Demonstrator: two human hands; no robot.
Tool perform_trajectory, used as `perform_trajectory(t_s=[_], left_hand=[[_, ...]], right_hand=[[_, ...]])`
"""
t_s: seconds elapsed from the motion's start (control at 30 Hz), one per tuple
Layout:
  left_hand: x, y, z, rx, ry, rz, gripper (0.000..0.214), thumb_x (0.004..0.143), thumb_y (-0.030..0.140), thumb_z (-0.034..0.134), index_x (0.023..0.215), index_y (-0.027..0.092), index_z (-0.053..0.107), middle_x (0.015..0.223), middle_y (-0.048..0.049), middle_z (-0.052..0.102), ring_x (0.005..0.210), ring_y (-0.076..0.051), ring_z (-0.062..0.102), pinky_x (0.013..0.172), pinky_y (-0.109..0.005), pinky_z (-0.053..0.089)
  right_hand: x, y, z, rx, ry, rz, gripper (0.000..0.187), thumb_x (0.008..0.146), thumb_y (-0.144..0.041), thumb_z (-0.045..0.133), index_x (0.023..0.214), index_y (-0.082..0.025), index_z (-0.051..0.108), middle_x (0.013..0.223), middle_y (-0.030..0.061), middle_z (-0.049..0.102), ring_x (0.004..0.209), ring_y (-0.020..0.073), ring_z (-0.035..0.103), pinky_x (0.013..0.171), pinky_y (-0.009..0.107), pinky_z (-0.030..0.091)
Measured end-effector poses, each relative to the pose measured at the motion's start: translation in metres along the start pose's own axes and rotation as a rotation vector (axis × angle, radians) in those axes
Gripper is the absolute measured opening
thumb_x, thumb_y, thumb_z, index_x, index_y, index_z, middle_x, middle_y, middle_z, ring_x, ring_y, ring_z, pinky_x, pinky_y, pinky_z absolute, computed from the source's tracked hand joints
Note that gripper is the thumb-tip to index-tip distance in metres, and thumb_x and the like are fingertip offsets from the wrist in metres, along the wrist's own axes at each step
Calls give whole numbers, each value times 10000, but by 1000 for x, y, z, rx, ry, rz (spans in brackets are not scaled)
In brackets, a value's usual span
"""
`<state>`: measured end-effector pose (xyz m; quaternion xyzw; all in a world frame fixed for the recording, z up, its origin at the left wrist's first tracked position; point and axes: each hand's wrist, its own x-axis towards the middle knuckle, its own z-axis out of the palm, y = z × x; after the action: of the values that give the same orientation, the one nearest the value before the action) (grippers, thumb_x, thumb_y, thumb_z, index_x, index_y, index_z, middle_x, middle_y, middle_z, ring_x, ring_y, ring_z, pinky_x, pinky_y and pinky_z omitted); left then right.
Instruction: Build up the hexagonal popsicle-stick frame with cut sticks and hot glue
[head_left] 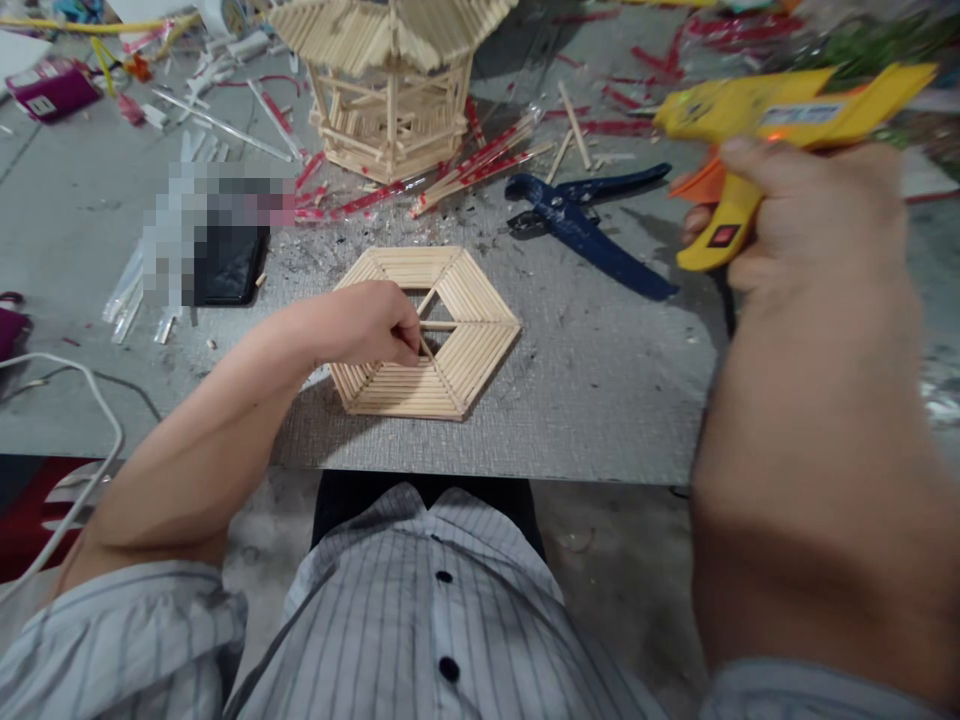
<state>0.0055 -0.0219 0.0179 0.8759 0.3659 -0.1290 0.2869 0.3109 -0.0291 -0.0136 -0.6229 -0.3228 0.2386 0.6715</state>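
Note:
A hexagonal panel of pale wooden sticks point(480, 350) lies on the table near its front edge, with spokes crossing an opening in its middle. Over the panel's left half, my left hand point(375, 322) is closed, fingertips pinched at the central opening; what they hold, if anything, is hidden. My right hand point(810, 200) is wrapped around the handle of a yellow hot glue gun point(750, 110), raised at the upper right. The gun has an orange trigger, and its nozzle points left. It is well apart from the panel.
Behind the panel stands a stick-built pavilion model point(390, 110). Blue-handled cutters point(592, 225) lie to the right, a dark phone point(229, 265) and clear glue sticks point(135, 290) to the left. Loose sticks point(487, 165) and red wrapper scraps lie farther back. A white cable point(105, 420) hangs at the left edge.

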Motion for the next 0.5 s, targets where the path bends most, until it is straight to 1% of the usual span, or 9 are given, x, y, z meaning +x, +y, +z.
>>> perform_trajectory(t_s=[0.1, 0.23, 0.37, 0.5], left_hand=[[0, 1, 1, -4, 22, -17, 184, 723, 288, 641, 808, 180, 763, 714, 31, 696, 651, -87, 566, 644, -198, 365], [0, 1, 2, -35, 50, -26, 151, 712, 279, 660, 763, 192, 772, 701, 34, 706, 651, -90, 575, 653, -203, 376], [1, -2, 4, -94, 74, -2, 124, 712, 259, 677, 743, 191, 775, 708, 30, 724, 645, -88, 587, 646, -201, 386], [1, -2, 4, -103, 71, -9, 112, 711, 231, 671, 744, 206, 775, 733, 39, 736, 665, -89, 604, 664, -200, 392]], right_hand=[[-4, -4, 2, -49, 88, 97, 179, 765, -2, 552, 678, -157, 575, 642, -16, 547, 478, 97, 486, 387, 220, 352], [-8, -11, 5, -31, 95, 132, 204, 788, 12, 553, 685, -161, 583, 608, -30, 549, 467, 94, 502, 363, 213, 347], [-9, -12, 5, -20, 95, 142, 211, 799, 7, 554, 677, -162, 586, 597, -33, 555, 477, 101, 537, 336, 208, 340], [-10, -12, 6, -14, 92, 141, 215, 790, 9, 554, 667, -163, 589, 596, -32, 551, 460, 93, 508, 346, 213, 342]])
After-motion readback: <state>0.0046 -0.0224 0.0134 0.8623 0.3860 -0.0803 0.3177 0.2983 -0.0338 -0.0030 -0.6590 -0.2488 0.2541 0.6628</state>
